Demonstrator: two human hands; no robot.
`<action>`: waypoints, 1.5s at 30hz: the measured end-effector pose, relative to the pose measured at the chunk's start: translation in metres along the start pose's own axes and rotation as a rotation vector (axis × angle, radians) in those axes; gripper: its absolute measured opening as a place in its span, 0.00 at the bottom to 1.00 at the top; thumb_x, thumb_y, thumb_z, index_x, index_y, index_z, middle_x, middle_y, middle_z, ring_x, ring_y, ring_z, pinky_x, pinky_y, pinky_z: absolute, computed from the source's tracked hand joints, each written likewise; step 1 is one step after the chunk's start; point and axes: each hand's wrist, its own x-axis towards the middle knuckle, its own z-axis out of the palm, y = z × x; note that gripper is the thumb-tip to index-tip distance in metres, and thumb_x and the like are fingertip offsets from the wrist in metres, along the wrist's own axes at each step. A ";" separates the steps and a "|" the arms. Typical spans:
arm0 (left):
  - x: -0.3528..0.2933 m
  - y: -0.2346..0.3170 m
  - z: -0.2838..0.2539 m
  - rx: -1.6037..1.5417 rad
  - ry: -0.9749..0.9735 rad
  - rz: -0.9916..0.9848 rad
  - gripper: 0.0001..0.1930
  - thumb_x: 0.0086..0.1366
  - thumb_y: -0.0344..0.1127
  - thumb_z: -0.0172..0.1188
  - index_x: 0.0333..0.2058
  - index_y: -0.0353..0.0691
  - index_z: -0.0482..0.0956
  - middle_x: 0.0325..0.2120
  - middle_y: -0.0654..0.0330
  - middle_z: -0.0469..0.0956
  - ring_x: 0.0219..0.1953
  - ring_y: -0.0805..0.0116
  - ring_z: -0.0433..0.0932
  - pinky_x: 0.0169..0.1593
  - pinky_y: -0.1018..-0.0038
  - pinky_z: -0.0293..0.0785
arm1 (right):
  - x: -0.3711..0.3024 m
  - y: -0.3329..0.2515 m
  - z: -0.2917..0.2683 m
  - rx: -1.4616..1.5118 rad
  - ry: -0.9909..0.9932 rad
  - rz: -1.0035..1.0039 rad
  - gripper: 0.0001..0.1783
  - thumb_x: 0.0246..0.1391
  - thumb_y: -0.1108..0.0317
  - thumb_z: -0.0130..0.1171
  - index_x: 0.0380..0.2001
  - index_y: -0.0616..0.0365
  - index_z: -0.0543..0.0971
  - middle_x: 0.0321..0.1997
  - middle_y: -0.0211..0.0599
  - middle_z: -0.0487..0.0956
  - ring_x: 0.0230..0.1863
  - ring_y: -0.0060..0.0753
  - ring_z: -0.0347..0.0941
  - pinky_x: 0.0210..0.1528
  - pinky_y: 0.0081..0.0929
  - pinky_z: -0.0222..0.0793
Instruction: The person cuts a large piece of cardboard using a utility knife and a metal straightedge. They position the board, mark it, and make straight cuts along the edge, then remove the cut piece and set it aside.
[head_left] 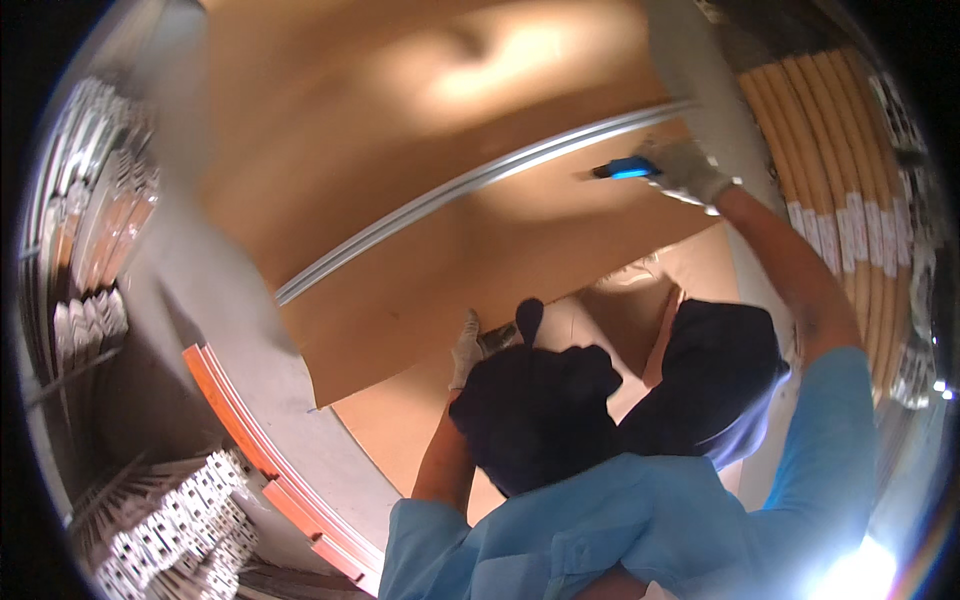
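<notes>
A large brown cardboard sheet (430,270) lies in front of me, with a long silver metal rail (480,178) across it. In my gloved right hand (685,170) is a blue and black utility knife (625,168), its tip pointing left, just on the near side of the rail's right part. My gloved left hand (464,352) is at the near edge of the cardboard beside my knee, with its visible fingers stretched forward. A small dark object (497,338) shows right of that hand; its kind is unclear.
Long brown wrapped bundles (820,150) line the right side. White profiles (180,525) are stacked at the lower left, and more bundled profiles (100,190) stand at the far left. An orange-red strip (235,415) lies along the floor on my left. My dark-clad knees (540,415) are close to the sheet.
</notes>
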 end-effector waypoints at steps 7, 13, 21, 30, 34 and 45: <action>-0.014 -0.013 0.023 0.182 0.088 0.358 0.25 0.71 0.44 0.51 0.56 0.30 0.65 0.49 0.45 0.72 0.50 0.48 0.76 0.53 0.56 0.77 | 0.147 -0.096 0.051 -0.018 -0.116 -0.035 0.24 0.45 0.57 0.68 0.47 0.46 0.76 0.46 0.34 0.78 0.48 0.43 0.77 0.48 0.43 0.73; -0.026 0.013 0.043 0.167 0.129 0.455 0.23 0.68 0.40 0.55 0.55 0.30 0.67 0.49 0.47 0.73 0.48 0.48 0.77 0.48 0.53 0.79 | 0.113 -0.062 0.027 0.174 0.168 -0.256 0.13 0.48 0.59 0.65 0.35 0.51 0.76 0.37 0.39 0.78 0.37 0.45 0.78 0.41 0.40 0.74; -0.028 0.110 0.087 0.346 0.099 0.526 0.25 0.70 0.43 0.52 0.56 0.29 0.66 0.53 0.46 0.70 0.51 0.48 0.76 0.50 0.53 0.79 | -0.110 0.027 -0.071 0.047 0.330 -0.186 0.23 0.42 0.75 0.65 0.46 0.53 0.75 0.41 0.43 0.77 0.40 0.49 0.76 0.39 0.41 0.72; -0.079 0.205 0.145 0.830 -0.129 0.401 0.29 0.74 0.51 0.42 0.60 0.31 0.62 0.56 0.43 0.69 0.54 0.49 0.74 0.61 0.57 0.68 | -0.157 0.041 -0.036 0.334 0.328 -0.195 0.28 0.44 0.81 0.63 0.53 0.57 0.74 0.39 0.42 0.76 0.38 0.45 0.75 0.39 0.38 0.71; -0.105 0.231 0.156 0.859 -0.076 0.432 0.34 0.70 0.58 0.47 0.58 0.29 0.62 0.46 0.41 0.75 0.54 0.48 0.74 0.56 0.58 0.74 | -0.159 0.059 -0.041 0.338 0.340 -0.281 0.33 0.43 0.82 0.63 0.56 0.55 0.71 0.39 0.43 0.74 0.38 0.45 0.74 0.38 0.39 0.70; -0.142 0.274 0.167 0.677 -0.149 0.782 0.27 0.73 0.44 0.46 0.61 0.29 0.58 0.56 0.40 0.67 0.56 0.37 0.69 0.61 0.46 0.66 | -0.134 -0.007 0.033 0.141 0.389 -0.427 0.26 0.47 0.73 0.63 0.52 0.55 0.73 0.36 0.42 0.75 0.34 0.48 0.75 0.34 0.42 0.70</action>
